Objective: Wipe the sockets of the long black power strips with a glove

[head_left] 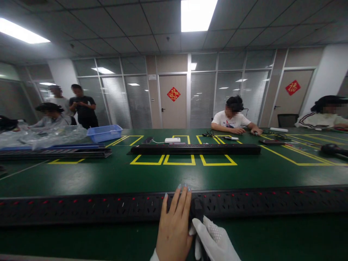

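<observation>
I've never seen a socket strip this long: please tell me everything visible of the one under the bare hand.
The socket strip is long, narrow and black, apparently plastic, with a row of slotted sockets and red spots, perhaps switches, along its far side. It lies across the green table, running out of view at both ends. The left hand rests on it; the gloved right hand holds a dark object over or against it.

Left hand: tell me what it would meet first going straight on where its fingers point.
Beyond the near black strip under the left hand, likely the far black strip, past flat yellow tape; depth is hard to judge.
</observation>
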A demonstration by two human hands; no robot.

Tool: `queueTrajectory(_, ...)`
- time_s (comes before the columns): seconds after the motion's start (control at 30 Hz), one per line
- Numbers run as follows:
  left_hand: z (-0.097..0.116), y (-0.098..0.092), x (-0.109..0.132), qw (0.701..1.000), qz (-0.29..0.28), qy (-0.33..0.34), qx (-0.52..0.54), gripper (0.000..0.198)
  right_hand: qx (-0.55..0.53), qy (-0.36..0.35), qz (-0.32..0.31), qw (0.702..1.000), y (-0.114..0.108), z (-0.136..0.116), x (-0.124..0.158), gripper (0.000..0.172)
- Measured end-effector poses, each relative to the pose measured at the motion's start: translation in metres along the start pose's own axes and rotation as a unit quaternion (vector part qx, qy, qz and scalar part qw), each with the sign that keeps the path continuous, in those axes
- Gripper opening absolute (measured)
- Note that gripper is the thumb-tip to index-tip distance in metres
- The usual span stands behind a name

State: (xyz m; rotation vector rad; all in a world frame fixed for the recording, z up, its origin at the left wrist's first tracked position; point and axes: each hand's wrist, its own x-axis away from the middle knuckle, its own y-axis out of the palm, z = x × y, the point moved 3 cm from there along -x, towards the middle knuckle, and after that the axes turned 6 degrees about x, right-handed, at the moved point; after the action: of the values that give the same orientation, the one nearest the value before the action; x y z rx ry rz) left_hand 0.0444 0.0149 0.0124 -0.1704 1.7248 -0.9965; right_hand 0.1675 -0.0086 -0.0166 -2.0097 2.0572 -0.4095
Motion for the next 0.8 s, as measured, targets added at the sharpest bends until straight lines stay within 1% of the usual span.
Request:
queueTrajectory(0.23, -0.001, 0.003, 0.000, 1.000, 0.013, 0.017, -0.012, 0.062, 0.023, -0.054, -0.013, 0.998, -0.005, -0.003, -0.001, 0.065)
queueTrajectory(0.33, -0.001, 0.002, 0.001, 1.000, 0.013, 0.018, -0.013, 0.063, 0.023, -0.044, -0.008, 0.999, -0.005, -0.002, -0.002, 0.067)
queueTrajectory(0.47, 0.000, -0.001, 0.002, 1.000, -0.004, 0.014, -0.013, 0.065, 0.022, -0.027, -0.013, 0.999, -0.004, -0.005, 0.001, 0.062)
queueTrajectory(0.57, -0.001, -0.001, 0.001, 1.000, -0.013, 0.009, -0.011, 0.068, 0.024, -0.030, 0.001, 0.999, -0.005, -0.008, 0.003, 0.057)
queueTrajectory(0.7, -0.002, 0.002, 0.002, 1.000, -0.004, 0.014, -0.010, 0.073, 0.027, -0.039, 0.025, 0.999, -0.006, -0.012, 0.004, 0.059)
queueTrajectory(0.8, -0.003, 0.004, 0.003, 1.000, -0.013, 0.015, -0.003, 0.078, 0.030, -0.043, 0.034, 0.998, -0.007, -0.014, 0.005, 0.061)
